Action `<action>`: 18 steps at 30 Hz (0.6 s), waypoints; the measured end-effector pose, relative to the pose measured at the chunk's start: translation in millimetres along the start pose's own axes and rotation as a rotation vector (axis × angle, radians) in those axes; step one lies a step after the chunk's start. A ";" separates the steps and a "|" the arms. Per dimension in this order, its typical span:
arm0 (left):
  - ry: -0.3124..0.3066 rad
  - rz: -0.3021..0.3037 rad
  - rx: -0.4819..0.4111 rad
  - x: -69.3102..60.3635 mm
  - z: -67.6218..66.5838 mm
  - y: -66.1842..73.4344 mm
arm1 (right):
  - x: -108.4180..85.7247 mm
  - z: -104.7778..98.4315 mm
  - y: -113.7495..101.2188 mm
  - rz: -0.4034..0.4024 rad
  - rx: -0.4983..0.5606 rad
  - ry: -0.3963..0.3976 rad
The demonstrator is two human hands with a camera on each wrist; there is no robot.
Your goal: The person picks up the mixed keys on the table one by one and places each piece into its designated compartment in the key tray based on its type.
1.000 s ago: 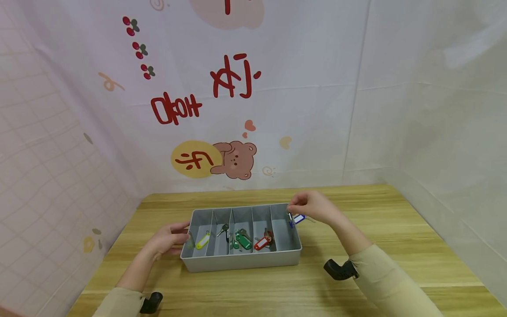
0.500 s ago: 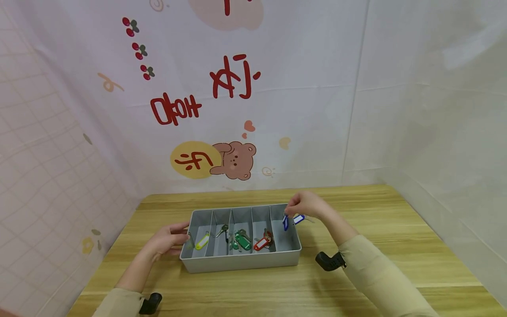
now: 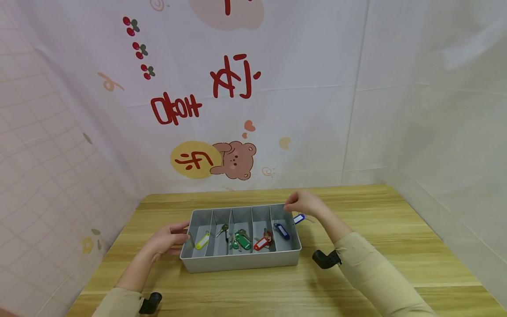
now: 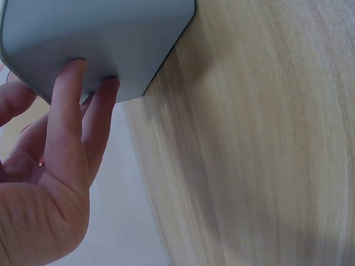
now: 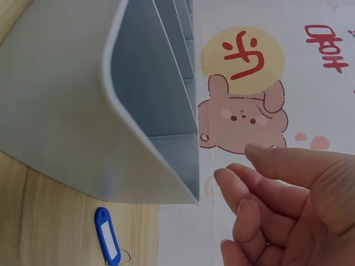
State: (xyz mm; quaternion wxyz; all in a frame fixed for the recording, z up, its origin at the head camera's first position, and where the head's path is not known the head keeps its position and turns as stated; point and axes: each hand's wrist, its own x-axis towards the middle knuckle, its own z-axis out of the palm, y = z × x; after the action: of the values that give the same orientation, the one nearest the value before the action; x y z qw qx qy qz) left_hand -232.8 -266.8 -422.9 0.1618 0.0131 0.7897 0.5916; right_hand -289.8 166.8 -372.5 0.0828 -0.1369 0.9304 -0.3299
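Note:
A grey divided tray (image 3: pixel 241 263) stands on the wooden table. My left hand (image 3: pixel 171 240) is at its left end; in the left wrist view, two fairly straight fingers (image 4: pixel 69 116) touch the outer wall, with the thumb near the rim. Above the back right corner hovers my right hand (image 3: pixel 309 206), loosely bent and holding nothing. A blue key tag (image 3: pixel 282 231) lies in the rightmost compartment below it. Other compartments hold a red key tag (image 3: pixel 262 243), green key tags (image 3: pixel 243 241), a key (image 3: pixel 222 230) with a dark tag, and a yellow key tag (image 3: pixel 203 241).
Outside the tray's right wall, another blue key tag (image 3: pixel 299 219) with a key lies on the wooden table (image 3: pixel 356 273). A printed white cloth (image 3: pixel 309 110) hangs behind and along both sides.
My right hand has carried the blue key tag left over the rightmost compartment and let it go; it now lies inside. The left hand has stayed at the tray's end.

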 end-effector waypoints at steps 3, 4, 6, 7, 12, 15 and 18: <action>0.000 -0.004 -0.012 0.2 0.4 -0.4 | -1.4 -1.1 1.4 0.002 0.010 0.017; -0.002 -0.004 -0.014 0.4 0.4 -0.4 | -1.9 -1.8 2.1 -0.004 0.012 0.022; -0.007 -0.005 -0.017 0.6 0.3 -0.4 | -2.9 -2.4 4.1 -0.016 0.026 0.029; -0.007 -0.004 -0.016 0.7 0.3 -0.3 | -3.3 -2.7 5.5 -0.023 0.031 0.034; -0.007 -0.003 -0.001 0.6 0.3 0.4 | -5.1 -5.5 14.4 -0.070 0.066 0.035; -0.006 -0.002 0.004 0.5 0.6 1.0 | -6.0 -8.8 19.2 -0.071 0.086 0.023; -0.003 -0.005 -0.001 0.5 1.5 1.2 | -6.4 -12.7 24.7 -0.069 0.102 0.007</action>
State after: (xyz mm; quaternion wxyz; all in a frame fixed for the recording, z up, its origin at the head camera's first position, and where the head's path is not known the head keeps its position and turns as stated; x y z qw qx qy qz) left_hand -233.1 -264.9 -422.3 0.1642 0.0120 0.7891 0.5918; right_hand -291.8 194.7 -378.2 0.0750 -0.1634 0.9073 -0.3802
